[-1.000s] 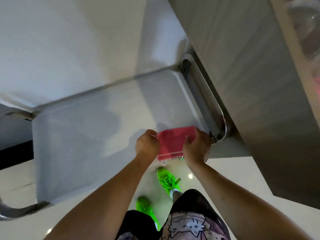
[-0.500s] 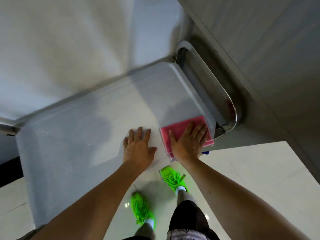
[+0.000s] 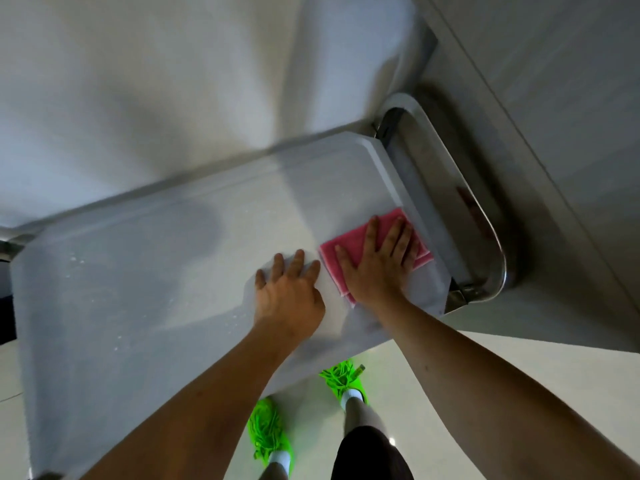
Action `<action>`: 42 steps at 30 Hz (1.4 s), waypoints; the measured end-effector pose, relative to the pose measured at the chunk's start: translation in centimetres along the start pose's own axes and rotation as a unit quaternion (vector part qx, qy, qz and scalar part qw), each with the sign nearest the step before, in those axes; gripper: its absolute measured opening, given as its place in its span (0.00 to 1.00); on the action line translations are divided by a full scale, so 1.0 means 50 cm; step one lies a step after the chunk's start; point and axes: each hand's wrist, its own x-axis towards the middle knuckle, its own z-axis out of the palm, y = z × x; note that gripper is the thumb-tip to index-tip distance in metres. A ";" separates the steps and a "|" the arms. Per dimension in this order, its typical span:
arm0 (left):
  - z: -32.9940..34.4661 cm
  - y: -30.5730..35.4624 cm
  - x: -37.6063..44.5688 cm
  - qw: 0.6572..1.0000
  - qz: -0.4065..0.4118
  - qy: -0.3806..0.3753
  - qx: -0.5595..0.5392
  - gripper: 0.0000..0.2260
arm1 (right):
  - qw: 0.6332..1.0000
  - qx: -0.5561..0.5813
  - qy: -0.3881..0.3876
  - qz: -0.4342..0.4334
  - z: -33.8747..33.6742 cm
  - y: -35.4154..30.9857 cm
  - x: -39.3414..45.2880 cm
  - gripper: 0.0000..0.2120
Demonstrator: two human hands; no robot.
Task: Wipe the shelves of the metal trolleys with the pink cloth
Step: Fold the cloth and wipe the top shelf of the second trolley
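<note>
You are standing at a steel trolley shelf point(image 3: 156, 271) beside a white wall. Your right hand point(image 3: 377, 268) is pressing flat, fingers straight, on the folded pink cloth point(image 3: 349, 244) at the shelf's 3 o'clock end, its long axis running 8-to-2 o'clock. Your left hand point(image 3: 287, 296) is resting spread, grasping nothing.

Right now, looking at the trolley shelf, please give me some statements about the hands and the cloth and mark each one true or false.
1. The right hand lies flat on the pink cloth. True.
2. The left hand holds the cloth too. False: it rests on the bare top shelf beside it.
3. The cloth is near the handle end of the shelf. True.
4. The cloth is crumpled in a ball. False: it lies flat, folded.
5. The person wears black shoes. False: bright green shoes.
</note>
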 end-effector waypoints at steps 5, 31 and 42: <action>-0.019 -0.007 0.020 0.999 -0.010 -0.005 -0.047 0.24 | 1.000 -0.010 -0.006 -0.010 -0.015 -0.061 0.096 0.49; -0.070 0.017 0.065 0.998 -0.050 -0.014 -0.039 0.16 | 1.000 -0.021 -0.019 -0.010 -0.029 -0.004 0.041 0.48; -0.082 0.004 0.046 0.993 0.051 -0.105 0.022 0.21 | 0.997 0.016 -0.023 0.074 0.012 0.050 -0.199 0.45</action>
